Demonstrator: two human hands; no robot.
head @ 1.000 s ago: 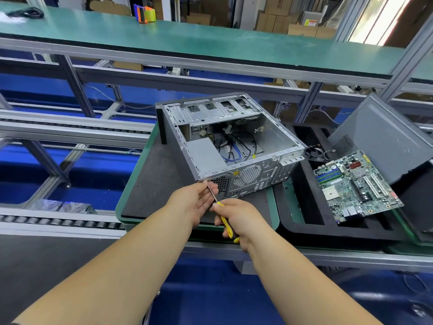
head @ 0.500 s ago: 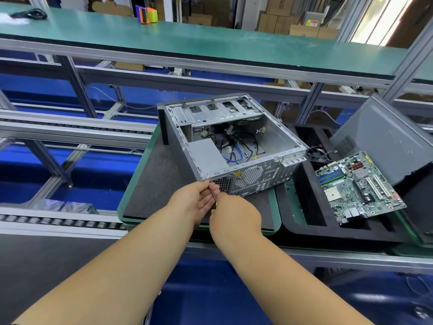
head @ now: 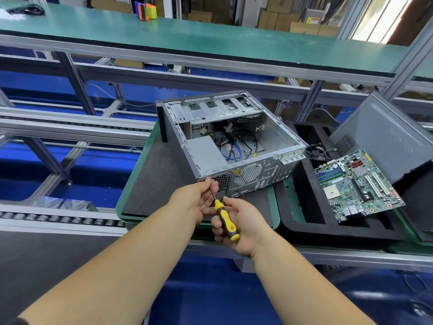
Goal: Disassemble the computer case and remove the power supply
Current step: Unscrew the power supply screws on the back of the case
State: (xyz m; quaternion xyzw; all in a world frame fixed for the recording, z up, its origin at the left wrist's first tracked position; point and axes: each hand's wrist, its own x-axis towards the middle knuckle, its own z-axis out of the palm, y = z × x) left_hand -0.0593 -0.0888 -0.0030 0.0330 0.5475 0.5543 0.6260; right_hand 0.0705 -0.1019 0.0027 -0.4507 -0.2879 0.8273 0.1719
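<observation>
Two hands work at the case (head: pixel 234 146) rear corner: the left hand (head: pixel 194 198) pinches the screwdriver (head: pixel 225 216) shaft, the right hand (head: pixel 243 228) grips its handle.

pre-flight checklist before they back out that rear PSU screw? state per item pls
1. Right hand grips the screwdriver handle: ok.
2. Left hand pinches the shaft near the tip: ok.
3. Tip seated in the screw head at the case's rear corner: cannot tell, fingers hide it.
4. Computer case lies flat on the black mat, open side up: ok.
5. Power supply cables unplugged: cannot tell; loose wires lie beside it.
6. Motherboard already out, in the foam tray: ok.
</observation>
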